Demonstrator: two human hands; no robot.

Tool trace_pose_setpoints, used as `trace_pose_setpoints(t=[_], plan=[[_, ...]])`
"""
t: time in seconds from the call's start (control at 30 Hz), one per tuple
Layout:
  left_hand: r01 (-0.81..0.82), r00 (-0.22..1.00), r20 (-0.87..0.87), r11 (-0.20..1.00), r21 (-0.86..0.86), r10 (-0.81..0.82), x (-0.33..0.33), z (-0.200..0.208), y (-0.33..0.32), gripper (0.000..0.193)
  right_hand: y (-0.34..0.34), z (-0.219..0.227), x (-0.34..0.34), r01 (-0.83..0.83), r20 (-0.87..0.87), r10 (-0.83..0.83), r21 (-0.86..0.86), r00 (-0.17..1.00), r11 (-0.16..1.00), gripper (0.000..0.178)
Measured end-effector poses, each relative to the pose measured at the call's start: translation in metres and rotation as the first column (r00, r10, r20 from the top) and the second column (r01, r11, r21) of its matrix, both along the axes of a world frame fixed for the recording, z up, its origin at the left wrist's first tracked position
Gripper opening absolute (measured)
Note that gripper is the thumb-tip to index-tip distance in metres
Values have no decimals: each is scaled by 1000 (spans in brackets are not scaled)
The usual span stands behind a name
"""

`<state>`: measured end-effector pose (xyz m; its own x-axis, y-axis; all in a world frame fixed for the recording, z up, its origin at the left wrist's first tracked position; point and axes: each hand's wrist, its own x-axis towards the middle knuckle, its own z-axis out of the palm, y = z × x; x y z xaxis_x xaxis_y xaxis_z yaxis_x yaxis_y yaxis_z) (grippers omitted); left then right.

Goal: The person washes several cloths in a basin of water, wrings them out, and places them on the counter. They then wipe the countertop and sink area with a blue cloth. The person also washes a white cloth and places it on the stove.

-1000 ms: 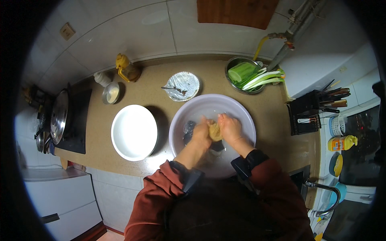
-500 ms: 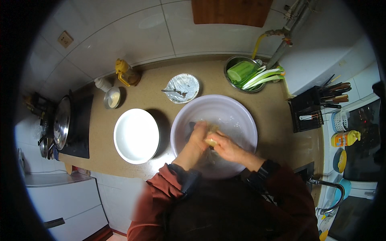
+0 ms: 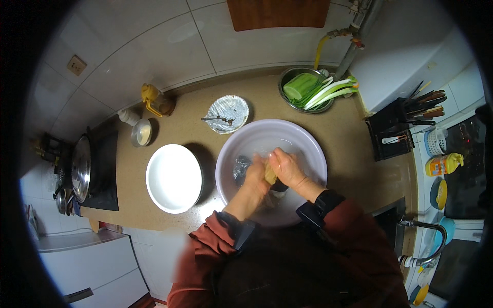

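Observation:
A large pale lavender basin (image 3: pixel 308 141) with water in it stands on the counter in front of me. Both of my hands are inside it. Between them is a soft, wet, yellowish piece (image 3: pixel 270 174) whose kind I cannot make out. My left hand (image 3: pixel 255 176) grips it from the left with fingers curled. From the right, my right hand (image 3: pixel 288 168) closes on its upper end. A dark, shiny patch (image 3: pixel 240 169) shows in the basin beside my left hand. Much of the basin's bottom is hidden by my hands.
A white bowl (image 3: pixel 174 178) stands left of the basin. Behind are a foil-like dish (image 3: pixel 237 106) with a dark utensil and a metal bowl (image 3: pixel 319 109) of green vegetables. A knife block (image 3: pixel 384 134) stands right, near a faucet (image 3: pixel 438 241); a lidded pan (image 3: pixel 81 169) sits far left.
My right hand has moved up and turned more upright at the yellowish piece, which now hangs lower between my hands. The whole view has shifted slightly.

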<state>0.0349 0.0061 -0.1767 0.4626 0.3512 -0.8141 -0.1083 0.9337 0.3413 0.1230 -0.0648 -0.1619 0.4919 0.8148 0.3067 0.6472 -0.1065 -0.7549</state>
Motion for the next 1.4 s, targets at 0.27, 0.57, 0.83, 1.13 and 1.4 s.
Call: trace_pose_setpoints(t=[0.27,0.57,0.83,1.13,1.4], plan=[[105,994,9,988,116,-106,-36,0,31,42,-17,-30,41,27,73,44,-762,996,647,29],[29,972,230,995,100,-51,-10,-23,7,35,-41,30,-7,-457,-315,416,-66,853,887,16],[-32,957,287,999,-13,34,-9,-20,-1,34,-27,49,-44,-249,24,248,27,968,968,16],[-47,999,30,997,55,45,-1,29,-1,41,-3,-8,24,130,65,-117,-251,991,959,26],[97,995,2,990,99,-98,-35,2,20,40,-23,-37,19,64,219,103,-641,970,765,24]])
